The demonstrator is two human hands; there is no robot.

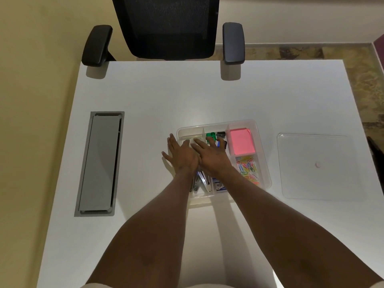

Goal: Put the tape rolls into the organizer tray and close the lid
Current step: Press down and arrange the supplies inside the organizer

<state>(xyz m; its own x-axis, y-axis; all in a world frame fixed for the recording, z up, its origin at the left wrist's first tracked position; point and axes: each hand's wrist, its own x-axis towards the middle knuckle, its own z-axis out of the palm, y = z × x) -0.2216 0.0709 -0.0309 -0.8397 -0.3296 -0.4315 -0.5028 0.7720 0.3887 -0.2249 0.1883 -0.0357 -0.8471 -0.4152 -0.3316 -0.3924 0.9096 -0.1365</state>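
A: Where are the hands right now?

B: Both lie over the clear organizer tray [262,146], which sits right of the desk's centre. The left hand [180,155] is spread flat at the tray's 9 o'clock edge, fingers splayed, and the right hand [211,155] lies flat just beside it, touching it at the wrist side, fingers reaching toward the green and black clips [215,135] at 12 o'clock.

A: Are they gripping anything?

B: Neither is clamped on anything I can see; both palms face down, fingers extended. Something pale shows between the fingertips in the top-left compartment, which may be a tape roll, but it is too hidden to say.

A: So which step is this?

B: I judge it the tail of the loading step: pressing or settling things into the left compartments. No tape rolls lie loose on the white desk [145,96], so they are likely inside, under the hands.

A: And the lid?

B: The clear lid [318,179] lies flat on the desk at 3 o'clock of the tray, apart from it, so the tray is uncovered. The pink sticky notes [241,141] and coloured paper clips [248,168] sit in the right-hand compartments.

A: What does the next move call for?

B: Lifting both hands clear, reaching right for the lid, squaring it over the rim, and pressing down evenly; anything standing proud would stop it seating
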